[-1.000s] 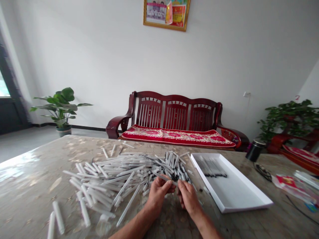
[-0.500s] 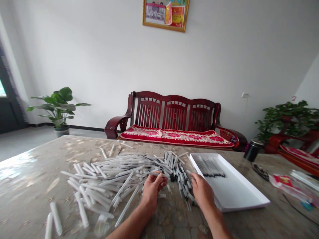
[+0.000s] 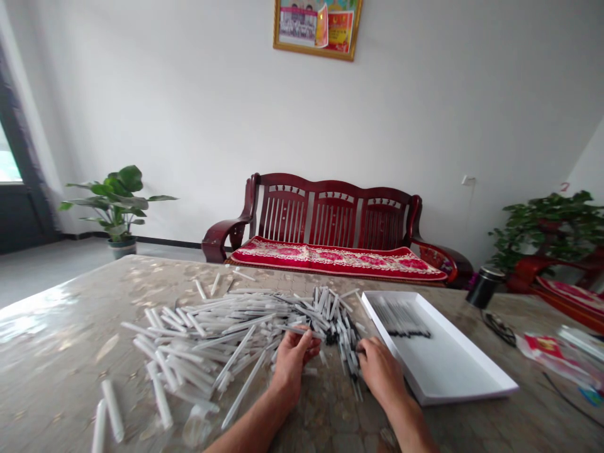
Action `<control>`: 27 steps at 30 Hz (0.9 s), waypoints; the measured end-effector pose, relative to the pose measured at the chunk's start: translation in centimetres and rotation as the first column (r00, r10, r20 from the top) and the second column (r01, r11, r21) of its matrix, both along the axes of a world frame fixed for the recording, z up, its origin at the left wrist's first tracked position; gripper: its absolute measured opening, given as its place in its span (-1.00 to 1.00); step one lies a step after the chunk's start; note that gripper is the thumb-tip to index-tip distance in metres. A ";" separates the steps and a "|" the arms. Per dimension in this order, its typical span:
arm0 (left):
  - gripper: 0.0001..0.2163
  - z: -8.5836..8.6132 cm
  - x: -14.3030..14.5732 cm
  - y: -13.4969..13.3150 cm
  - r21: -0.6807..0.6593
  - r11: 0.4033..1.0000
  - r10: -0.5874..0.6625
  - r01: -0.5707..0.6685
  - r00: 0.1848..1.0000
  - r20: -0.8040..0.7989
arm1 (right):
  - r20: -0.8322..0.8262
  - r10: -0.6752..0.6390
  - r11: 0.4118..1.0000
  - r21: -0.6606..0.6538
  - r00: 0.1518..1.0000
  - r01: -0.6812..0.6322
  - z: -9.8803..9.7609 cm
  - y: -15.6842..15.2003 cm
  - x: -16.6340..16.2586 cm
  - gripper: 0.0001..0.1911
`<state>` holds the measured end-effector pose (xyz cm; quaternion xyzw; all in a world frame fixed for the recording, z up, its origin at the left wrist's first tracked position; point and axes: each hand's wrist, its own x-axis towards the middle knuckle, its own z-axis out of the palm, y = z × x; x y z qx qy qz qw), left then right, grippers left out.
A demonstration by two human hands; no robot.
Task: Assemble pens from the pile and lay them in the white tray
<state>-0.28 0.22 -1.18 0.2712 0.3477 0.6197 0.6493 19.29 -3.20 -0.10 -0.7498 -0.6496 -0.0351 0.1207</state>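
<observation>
Left fingers (image 3: 307, 340) pinching a skinny pale tube (image 3: 291, 329). Right fingers (image 3: 367, 346) beside the boxy tray (image 3: 460, 355), can't tell if gripping.

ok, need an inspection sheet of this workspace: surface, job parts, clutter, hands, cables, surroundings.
Surface: table with patterned top, glare at the left edge.
Job's things: loose heap of pale tubes; dark-ended pieces bunched at its right; white tray holding a row of slim pieces toward its far left.
Clutter: black canister and red-and-clear packaging, right of the tray.
Hands: left hand holds a slim pale piece; right hand at the dark-ended pieces, grip hidden.
Cables: coiled black cable beyond the tray; thin dark cable near the right edge.
Surroundings: wooden bench, potted plant, wall frame.
</observation>
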 end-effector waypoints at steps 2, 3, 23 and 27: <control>-0.57 -0.1 0.0 0.0 0.007 1.000 -0.006 0.006 1.000 -0.025 | 0.007 0.008 1.000 0.012 1.000 -0.008 0.0 -0.1 -0.3 -0.81; -0.58 -0.1 0.0 0.0 0.014 1.000 -0.009 0.009 0.999 -0.044 | 0.011 0.013 1.000 0.019 1.000 -0.014 0.0 -0.2 -0.4 -0.81; -0.74 0.6 -1.0 -1.2 0.454 0.852 0.353 0.262 0.354 -0.866 | -0.635 0.348 0.851 0.523 0.690 0.053 -1.2 1.4 -0.5 -0.71; -0.71 0.9 -1.2 -1.2 0.418 0.855 0.380 0.308 0.178 -0.908 | -0.684 0.391 0.827 0.555 0.616 0.091 -0.8 1.2 -0.8 -0.73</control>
